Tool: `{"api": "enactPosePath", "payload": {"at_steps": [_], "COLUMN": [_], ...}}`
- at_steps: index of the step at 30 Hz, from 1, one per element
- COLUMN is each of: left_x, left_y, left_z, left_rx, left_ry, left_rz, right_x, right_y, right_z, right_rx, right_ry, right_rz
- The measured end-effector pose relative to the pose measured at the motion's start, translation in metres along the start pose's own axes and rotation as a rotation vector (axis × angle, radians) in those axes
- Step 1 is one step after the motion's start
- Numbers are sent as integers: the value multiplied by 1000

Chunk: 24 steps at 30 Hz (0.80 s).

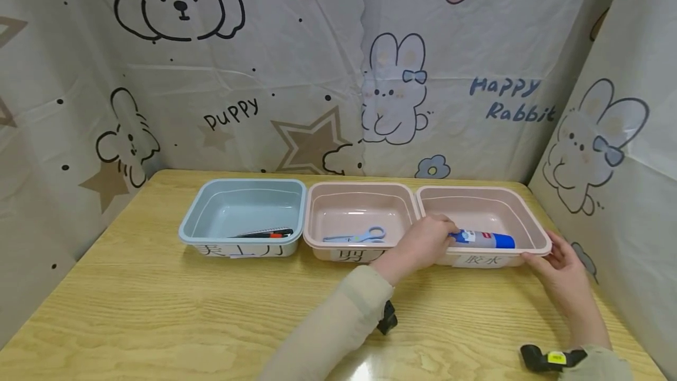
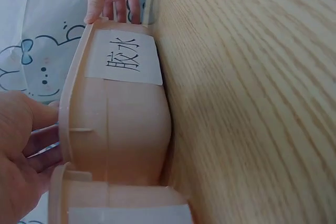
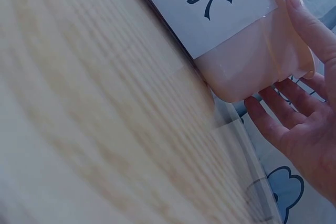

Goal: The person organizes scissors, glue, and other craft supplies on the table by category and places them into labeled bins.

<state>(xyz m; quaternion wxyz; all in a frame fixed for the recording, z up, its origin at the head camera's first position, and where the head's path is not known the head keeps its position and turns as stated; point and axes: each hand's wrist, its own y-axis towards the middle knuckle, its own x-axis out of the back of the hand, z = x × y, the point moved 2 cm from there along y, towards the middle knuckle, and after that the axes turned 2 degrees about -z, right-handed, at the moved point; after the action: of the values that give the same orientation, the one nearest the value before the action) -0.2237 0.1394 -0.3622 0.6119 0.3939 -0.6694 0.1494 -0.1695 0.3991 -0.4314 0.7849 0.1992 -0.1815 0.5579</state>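
A blue-and-grey glue stick (image 1: 483, 239) lies along the inside front of the right pink bin (image 1: 534, 222). My left hand (image 1: 431, 239) reaches over that bin's left front corner, its fingers at the glue stick's left end, where they appear to pinch it. In the left wrist view the left hand (image 2: 21, 145) is beside the rim; its fingertips are partly hidden and the glue stick is out of sight. At the right front corner, my right hand (image 1: 563, 272) grips the bin, thumb on the rim and fingers against the outer wall, as the right hand (image 3: 299, 108) shows close up.
A middle pink bin (image 1: 317, 210) holds blue scissors (image 1: 365, 235). The light blue bin (image 1: 193, 222) at left holds utility knives (image 1: 270, 233). Labelled fronts face me on the wooden table (image 1: 211, 310). Printed cloth (image 1: 317, 75) hangs behind and beside the table.
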Motion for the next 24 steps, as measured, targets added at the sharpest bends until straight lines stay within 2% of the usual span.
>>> {"api": "enactPosePath", "payload": {"at_steps": [7,12,18,21,24], "left_x": [14,24,37,44,50], "left_y": [-10,-22,-43,-56,-69], "left_z": [7,19,40,53,66], "left_rx": [20,23,40,59,85], "left_ry": [-10,-9,-27,-45,-65], "left_rz": [2,-19,-87,-118,-143], "right_x": [0,0,2,5,8], "right_y": [1,0,1,9,17], "right_z": [-1,2,2,-11,-20], "right_rx": [15,30,-6,24,92], "right_ry": [13,87,-26,-63,-82], "right_rz": [-5,4,19,-15,-77]}}
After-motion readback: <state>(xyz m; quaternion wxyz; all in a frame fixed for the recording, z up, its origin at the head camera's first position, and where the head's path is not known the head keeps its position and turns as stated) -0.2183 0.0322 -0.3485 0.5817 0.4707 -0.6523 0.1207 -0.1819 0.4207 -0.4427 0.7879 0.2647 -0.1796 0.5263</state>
